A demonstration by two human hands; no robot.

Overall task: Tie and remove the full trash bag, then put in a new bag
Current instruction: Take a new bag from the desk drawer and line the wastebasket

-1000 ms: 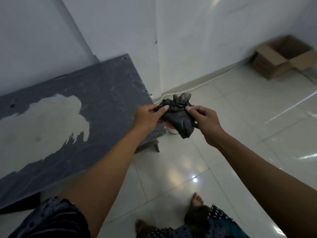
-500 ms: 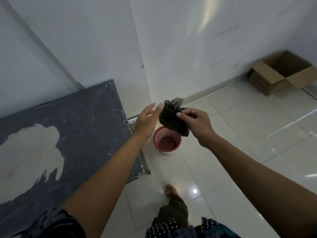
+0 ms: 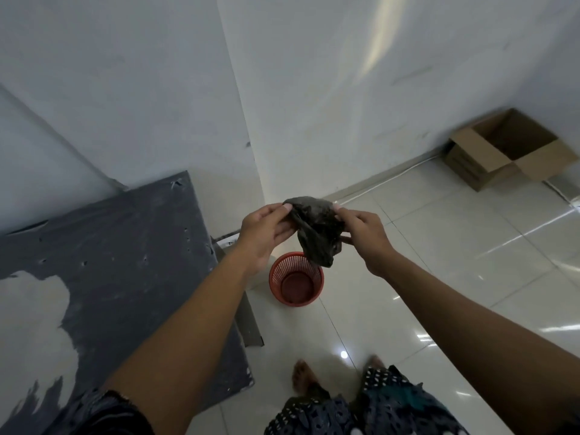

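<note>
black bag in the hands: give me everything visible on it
The black bag is thin, crinkled plastic, dark grey-black and slightly translucent at its top edge. It is still bunched, not opened out, and hangs to a point. The left hand pinches its upper left edge and the right hand grips its right side. It is held in the air above the red basket, not touching it.

— Where are the arms?

— Both reach forward and down, forearms bare and nearly straight, converging in front of the body.

— And the left hand (image 3: 263, 233)?

— Raised at chest level, palm turned inward, thumb and fingertips pinched together on the bag (image 3: 317, 230).

— The right hand (image 3: 365, 238)?

— Level with the left and close beside it, knuckles up, fingers curled and pinching the same bag from the other side.

— Anything lower?

— Two bare feet (image 3: 303, 376) stand below.
</note>
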